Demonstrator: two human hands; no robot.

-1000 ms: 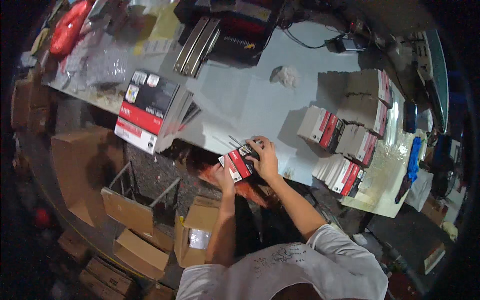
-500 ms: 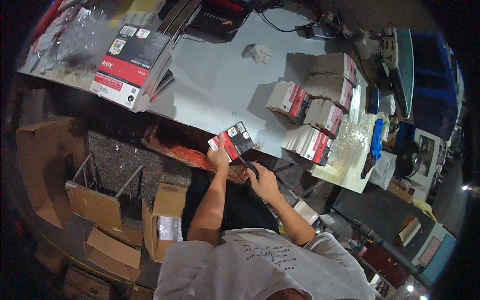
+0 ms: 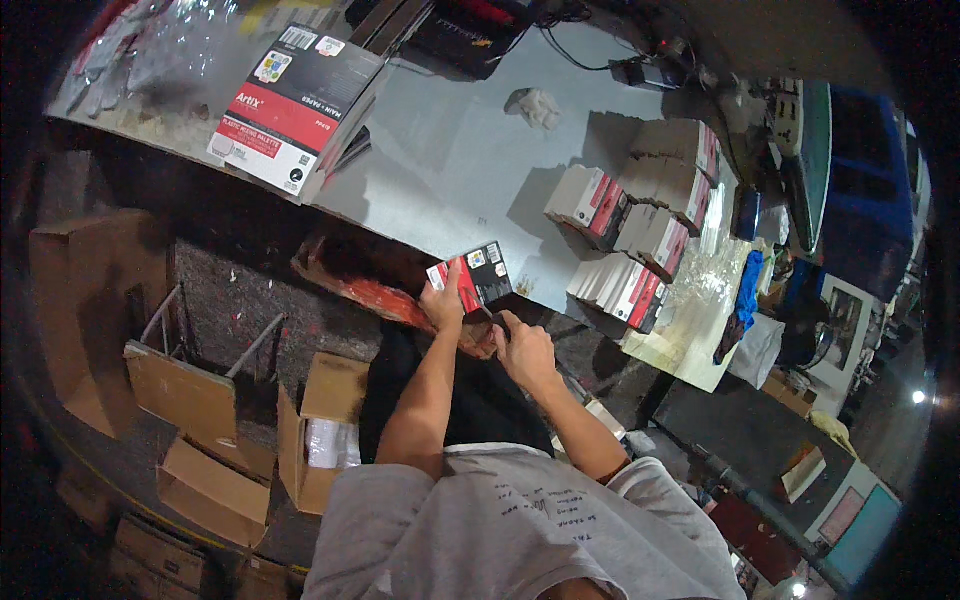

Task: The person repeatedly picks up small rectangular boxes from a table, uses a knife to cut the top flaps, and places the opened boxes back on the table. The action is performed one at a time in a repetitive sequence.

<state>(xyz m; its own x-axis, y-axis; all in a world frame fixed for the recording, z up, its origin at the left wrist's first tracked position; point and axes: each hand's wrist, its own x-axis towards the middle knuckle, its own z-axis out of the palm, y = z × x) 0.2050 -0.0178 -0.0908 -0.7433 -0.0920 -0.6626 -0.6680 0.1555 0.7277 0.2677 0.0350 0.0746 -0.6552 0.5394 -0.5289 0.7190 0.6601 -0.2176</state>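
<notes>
My left hand (image 3: 442,303) is closed on a small printed card (image 3: 490,270) in red, white and black, thumb lying over its face. The card is held at the table's front edge, tilted toward me. In my right hand (image 3: 527,350) is a slim dark-handled tool (image 3: 489,314), its thin end at the card's lower edge. My fingers cover most of the tool, so I cannot tell its exact kind. Right of the card, stacks of similar red, white and black cards (image 3: 618,290) stand on the table.
The grey table (image 3: 430,170) stretches ahead. A pile of large printed sheets (image 3: 290,110) lies at its left, a crumpled white wad (image 3: 533,107) farther back. Below left are an opened cardboard box (image 3: 330,385) and a metal-legged stool (image 3: 185,390). Blue cloth (image 3: 740,305) lies at the right.
The tool's thin part lay across the card's face and now shows at its lower edge. Both hands have shifted slightly right in the picture, and the whole view has turned a little.
</notes>
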